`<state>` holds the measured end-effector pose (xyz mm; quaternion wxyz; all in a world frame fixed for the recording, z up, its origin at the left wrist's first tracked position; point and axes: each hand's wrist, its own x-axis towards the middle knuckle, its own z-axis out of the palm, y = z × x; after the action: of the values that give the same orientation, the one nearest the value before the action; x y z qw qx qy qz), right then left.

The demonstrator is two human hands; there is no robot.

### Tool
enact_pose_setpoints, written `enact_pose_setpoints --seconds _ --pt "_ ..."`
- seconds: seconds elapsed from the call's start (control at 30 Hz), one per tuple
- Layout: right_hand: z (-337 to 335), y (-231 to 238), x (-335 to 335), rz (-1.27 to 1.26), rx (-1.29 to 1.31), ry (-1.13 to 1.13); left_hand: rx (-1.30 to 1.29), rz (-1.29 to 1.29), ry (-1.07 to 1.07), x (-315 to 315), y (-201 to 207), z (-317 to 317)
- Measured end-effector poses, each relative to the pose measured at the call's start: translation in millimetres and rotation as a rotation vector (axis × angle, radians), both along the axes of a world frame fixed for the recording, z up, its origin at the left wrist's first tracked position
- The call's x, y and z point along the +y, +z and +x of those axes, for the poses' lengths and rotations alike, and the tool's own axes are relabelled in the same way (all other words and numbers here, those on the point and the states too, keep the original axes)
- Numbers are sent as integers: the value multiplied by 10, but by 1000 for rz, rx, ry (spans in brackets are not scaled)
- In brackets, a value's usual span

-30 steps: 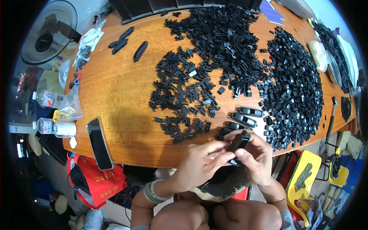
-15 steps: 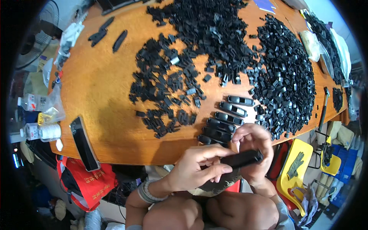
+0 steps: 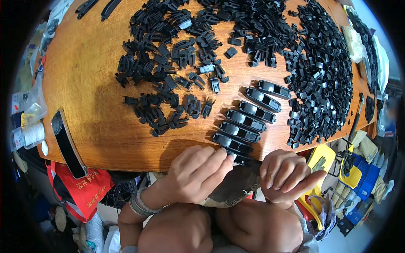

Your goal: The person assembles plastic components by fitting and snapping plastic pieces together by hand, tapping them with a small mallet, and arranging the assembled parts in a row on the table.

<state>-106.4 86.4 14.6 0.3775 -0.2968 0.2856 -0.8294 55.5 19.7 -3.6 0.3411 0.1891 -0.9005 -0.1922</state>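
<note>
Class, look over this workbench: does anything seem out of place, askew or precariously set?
One thing: the black phone lies at the table's left front edge with its near end jutting past the rim, so it could be knocked off. The oblong black parts stand in a neat row, and the small clips lie in loose heaps.
</note>
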Motion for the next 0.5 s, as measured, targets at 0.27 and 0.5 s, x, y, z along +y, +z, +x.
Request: enact_pose_setpoints --seconds 0.27,0.5 --pt "93 -51 -45 -65 208 -16 -36 -34 -99 -66 -34 35" --pt "-4 -49 -18 -57 301 175 -34 -32 -69 -72 56 18"
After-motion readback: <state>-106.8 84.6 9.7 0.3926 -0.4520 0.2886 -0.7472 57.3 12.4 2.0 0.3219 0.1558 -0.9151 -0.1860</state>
